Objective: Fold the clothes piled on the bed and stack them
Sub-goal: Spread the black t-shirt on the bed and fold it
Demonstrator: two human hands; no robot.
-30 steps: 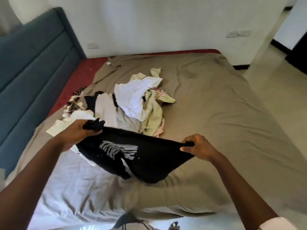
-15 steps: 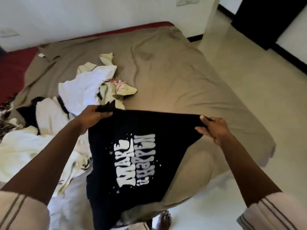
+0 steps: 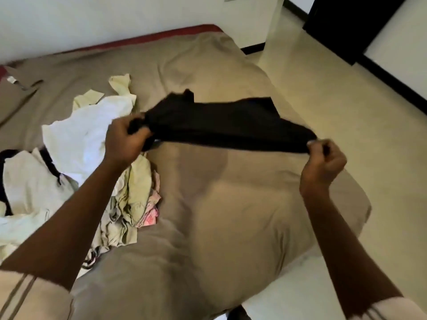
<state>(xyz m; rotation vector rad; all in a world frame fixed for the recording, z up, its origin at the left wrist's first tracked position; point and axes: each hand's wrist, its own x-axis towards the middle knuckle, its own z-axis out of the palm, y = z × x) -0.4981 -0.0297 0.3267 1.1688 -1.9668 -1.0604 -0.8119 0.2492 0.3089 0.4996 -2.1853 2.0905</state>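
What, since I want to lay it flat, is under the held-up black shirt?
Bare, wrinkled tan bedsheet lies below the black shirt, which is stretched between the left hand and the right hand. The strip of sheet behind the cloth is covered. The clothes pile sits to its left.

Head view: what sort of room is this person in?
Most likely a home bedroom: a wide bed under a tan sheet, a pile of loose clothes on it, pale floor alongside. Left hand and right hand grip a black garment.
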